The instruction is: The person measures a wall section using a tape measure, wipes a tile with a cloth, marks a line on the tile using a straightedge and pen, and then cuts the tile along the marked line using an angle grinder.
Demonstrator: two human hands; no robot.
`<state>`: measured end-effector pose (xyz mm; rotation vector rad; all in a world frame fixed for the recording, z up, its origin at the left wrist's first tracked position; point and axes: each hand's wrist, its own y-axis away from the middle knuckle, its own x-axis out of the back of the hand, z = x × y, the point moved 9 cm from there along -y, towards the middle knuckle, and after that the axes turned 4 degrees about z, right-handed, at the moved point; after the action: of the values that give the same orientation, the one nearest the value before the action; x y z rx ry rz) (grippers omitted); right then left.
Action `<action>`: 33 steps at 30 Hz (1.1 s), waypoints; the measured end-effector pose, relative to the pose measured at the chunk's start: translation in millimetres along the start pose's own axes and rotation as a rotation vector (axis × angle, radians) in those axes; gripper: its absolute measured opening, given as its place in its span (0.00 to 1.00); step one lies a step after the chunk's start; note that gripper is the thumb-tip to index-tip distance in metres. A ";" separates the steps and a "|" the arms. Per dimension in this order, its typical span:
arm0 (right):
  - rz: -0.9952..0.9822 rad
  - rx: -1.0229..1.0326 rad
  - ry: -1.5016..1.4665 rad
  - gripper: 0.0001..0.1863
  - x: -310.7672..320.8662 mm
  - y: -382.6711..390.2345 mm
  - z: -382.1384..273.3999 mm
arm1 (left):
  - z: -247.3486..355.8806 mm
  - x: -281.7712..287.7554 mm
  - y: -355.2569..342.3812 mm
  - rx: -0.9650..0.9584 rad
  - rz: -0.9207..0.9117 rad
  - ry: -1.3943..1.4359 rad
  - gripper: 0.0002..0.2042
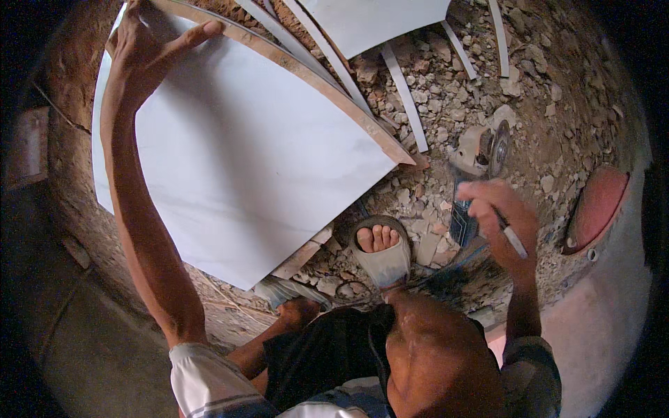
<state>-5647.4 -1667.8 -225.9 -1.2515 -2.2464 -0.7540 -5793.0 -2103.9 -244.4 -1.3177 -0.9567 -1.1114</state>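
Note:
A large white tile [279,153] lies tilted on the rubble at my left, its dark shadow falling across the middle. At its far left corner is my left hand [143,52], with the thumb stretched out along the far edge; the other fingertips are partly cut off by the picture's rim. My right hand [512,216], a little blurred, is closed round a slim marker [512,240] with a white barrel. Just beyond and left of that hand, an angle grinder [474,150] rests on the rubble, its disc facing right and its dark blue body partly covered by my fingers.
Another white tile [376,21] lies at the far side, with narrow cut tile strips [404,97] around it. Broken stones [446,104] cover the ground. My sandalled foot [380,251] stands beside the near tile. A reddish rounded object [599,209] lies at the right.

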 end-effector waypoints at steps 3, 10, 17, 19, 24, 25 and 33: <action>0.237 0.090 -0.080 0.12 -15.1 -9.5 -9.7 | -29.5 -8.2 2.2 0.018 -0.091 0.024 0.48; 0.383 0.211 -0.104 0.18 -75.9 7.1 -5.7 | -15.6 -2.1 3.1 0.169 -0.062 0.291 0.43; 0.255 0.443 -0.205 0.17 -120.7 26.3 -58.7 | -30.5 0.6 25.2 0.595 0.175 0.561 0.16; 0.246 0.520 -0.209 0.17 -132.8 28.0 -71.2 | -88.1 -48.5 42.5 0.444 0.387 0.921 0.17; 0.178 0.513 -0.216 0.17 -144.8 33.4 -68.0 | -55.1 -13.5 40.4 0.550 0.283 0.769 0.24; 0.176 0.528 -0.215 0.17 -146.7 32.0 -74.5 | -68.1 -1.1 37.1 0.527 0.311 0.729 0.24; 0.022 0.538 -0.457 0.16 -156.4 23.4 -114.1 | -186.3 131.1 185.5 0.694 0.283 0.470 0.26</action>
<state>-5537.5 -1828.8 -232.7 -1.2496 -2.5336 0.1786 -5597.1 -2310.0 -170.4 -0.5634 -0.6797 -0.7181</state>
